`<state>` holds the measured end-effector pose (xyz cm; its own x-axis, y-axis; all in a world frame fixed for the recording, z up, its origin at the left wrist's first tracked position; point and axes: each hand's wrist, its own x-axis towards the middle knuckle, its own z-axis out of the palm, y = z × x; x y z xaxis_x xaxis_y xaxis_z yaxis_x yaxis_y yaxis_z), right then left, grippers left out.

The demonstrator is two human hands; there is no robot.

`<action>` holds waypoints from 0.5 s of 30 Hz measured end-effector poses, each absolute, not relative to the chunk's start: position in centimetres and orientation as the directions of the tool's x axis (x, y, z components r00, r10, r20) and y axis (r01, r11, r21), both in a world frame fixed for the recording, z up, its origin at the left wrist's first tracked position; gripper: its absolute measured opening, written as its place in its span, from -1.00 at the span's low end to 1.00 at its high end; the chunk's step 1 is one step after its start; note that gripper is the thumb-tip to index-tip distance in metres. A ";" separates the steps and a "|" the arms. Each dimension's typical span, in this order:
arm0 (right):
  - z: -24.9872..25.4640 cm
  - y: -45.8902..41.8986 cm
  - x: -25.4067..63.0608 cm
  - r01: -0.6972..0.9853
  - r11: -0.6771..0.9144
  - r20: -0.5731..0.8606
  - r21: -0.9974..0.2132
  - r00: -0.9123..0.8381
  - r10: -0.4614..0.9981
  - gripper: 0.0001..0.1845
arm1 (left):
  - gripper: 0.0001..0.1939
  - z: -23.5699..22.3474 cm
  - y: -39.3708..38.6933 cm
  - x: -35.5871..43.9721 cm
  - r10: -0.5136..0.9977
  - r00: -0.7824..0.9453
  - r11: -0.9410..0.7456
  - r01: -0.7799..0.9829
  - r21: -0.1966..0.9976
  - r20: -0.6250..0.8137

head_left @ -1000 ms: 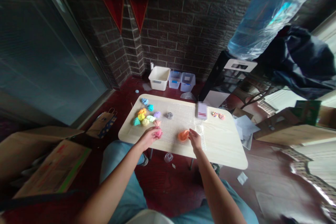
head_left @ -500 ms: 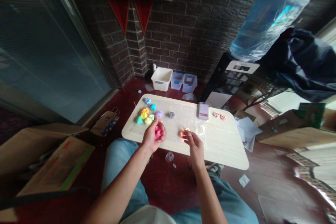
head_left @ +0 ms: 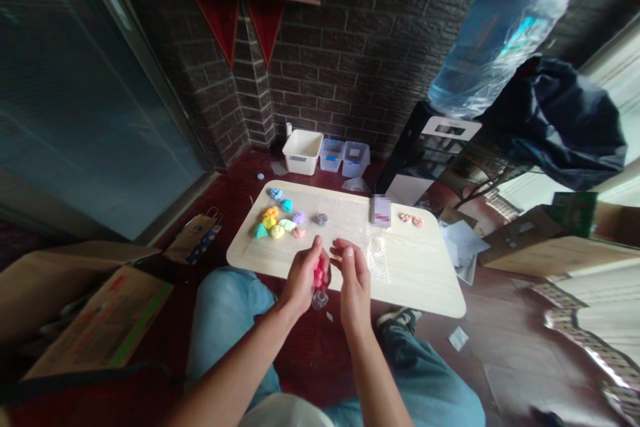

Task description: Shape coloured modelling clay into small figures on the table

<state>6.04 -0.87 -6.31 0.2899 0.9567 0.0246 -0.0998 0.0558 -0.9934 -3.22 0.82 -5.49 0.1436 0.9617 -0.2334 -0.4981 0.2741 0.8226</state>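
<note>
A crumpled pinkish-red lump (head_left: 320, 273), which looks like modelling clay, rests in my left hand (head_left: 301, 280), fingers curled around it. My right hand (head_left: 354, 280) is just to the right, palm turned inward, fingers bent toward the lump with a small gap between the hands. What its fingers hold, if anything, is hidden. Both hands are over the near edge of the pale table (head_left: 425, 273). Beyond my left hand lie several coloured lumps, among them a yellow one (head_left: 277, 231), a purple one (head_left: 299, 217) and a grey one (head_left: 321, 219).
Bubble wrap (head_left: 345, 213) covers the table's middle. A pale box (head_left: 381, 211) stands at the far edge, left of two small multicoloured pieces (head_left: 411, 219). A white bin (head_left: 303, 152) and clear boxes (head_left: 344, 157) sit on the floor behind. A clear cup (head_left: 320, 299) lies below my hands.
My right hand has moved left toward my left hand, and the orange piece at its fingertips no longer shows. The left hand has shifted right and slightly nearer, keeping the pinkish-red lump.
</note>
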 end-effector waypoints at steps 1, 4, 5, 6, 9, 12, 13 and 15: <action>-6.5 -0.9 5.8 -0.115 0.047 0.008 -0.992 0.314 0.949 -0.54 | -0.46 -5.8 0.1 -2.7 0.967 0.130 0.255 -0.472 0.844 -0.220; -7.2 -1.4 5.2 -0.150 0.014 -0.044 -0.989 0.376 0.926 -0.44 | -0.60 -6.5 -1.9 -1.6 0.986 0.107 0.161 -0.387 0.908 -0.129; -7.4 -1.9 5.1 -0.148 0.009 -0.048 -0.989 0.379 0.924 -0.41 | -0.59 -6.6 -2.3 -1.5 0.989 0.101 0.136 -0.356 0.924 -0.107; -7.4 -2.5 4.9 -0.144 0.006 -0.047 -0.990 0.366 0.929 -0.39 | -0.56 -6.6 -2.5 -1.5 0.991 0.091 0.119 -0.326 0.938 -0.094; -6.9 -4.5 3.9 -0.154 -0.016 -0.061 -0.988 0.297 0.953 -0.41 | -0.50 -6.3 -2.1 -1.8 0.993 -0.029 0.103 -0.225 0.969 -0.112; -6.1 -5.5 3.1 -0.179 -0.041 -0.105 -0.983 0.362 0.926 -0.42 | -0.48 -6.1 -1.5 -1.8 0.983 -0.148 0.091 -0.132 0.987 -0.110; -5.8 -5.5 3.2 -0.190 -0.049 -0.124 -0.980 0.409 0.904 -0.42 | -0.47 -6.1 -1.4 -1.7 0.984 -0.151 0.080 -0.114 0.990 -0.097; -5.3 -4.9 3.8 -0.245 -0.061 -0.172 -0.968 0.464 0.869 -0.37 | -0.48 -6.1 -1.6 -1.6 0.993 -0.101 0.045 -0.104 0.994 -0.055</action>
